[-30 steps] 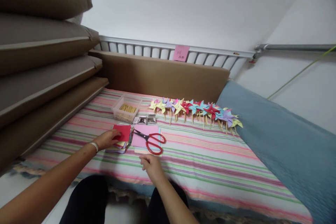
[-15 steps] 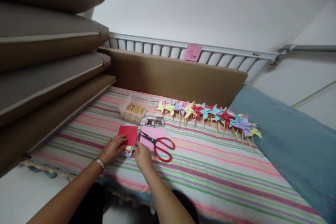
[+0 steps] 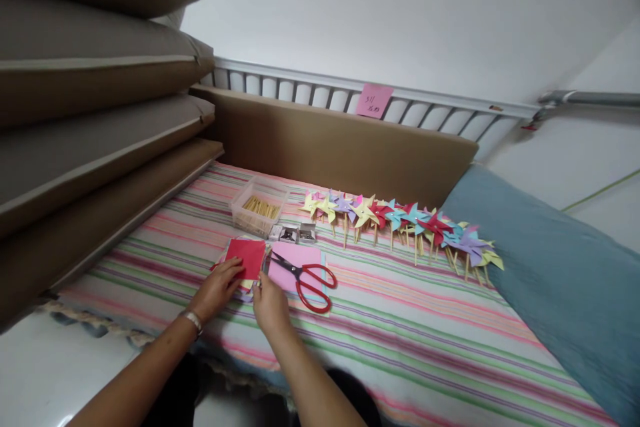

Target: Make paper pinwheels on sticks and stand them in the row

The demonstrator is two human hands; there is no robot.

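A square of red paper point(image 3: 251, 255) lies on a loose pile of coloured paper squares. My left hand point(image 3: 219, 288) rests on its left part, fingers stretched out flat. At the lower right corner of the red paper, my right hand point(image 3: 271, 303) is closed in a pinch; what is between the fingertips is too small to make out. Just right of it, red-handled scissors point(image 3: 300, 272) lie with blades parted, across a stack of pink paper point(image 3: 307, 255) with blue sheets beneath. Two small boxes point(image 3: 289, 234) holding dark metal bits stand behind the papers.
A clear plastic tub point(image 3: 240, 215) of short wooden sticks stands behind the boxes. Several paper pinwheels point(image 3: 395, 215) lie in a row to the right on the striped cloth point(image 3: 400, 320). Stacked brown cushions point(image 3: 100, 120) rise at left; a brown board point(image 3: 325, 143) borders the back.
The view has shifted slightly, so most things sit a little further right. My hands stay at the red paper, the right one slightly lower at its corner.
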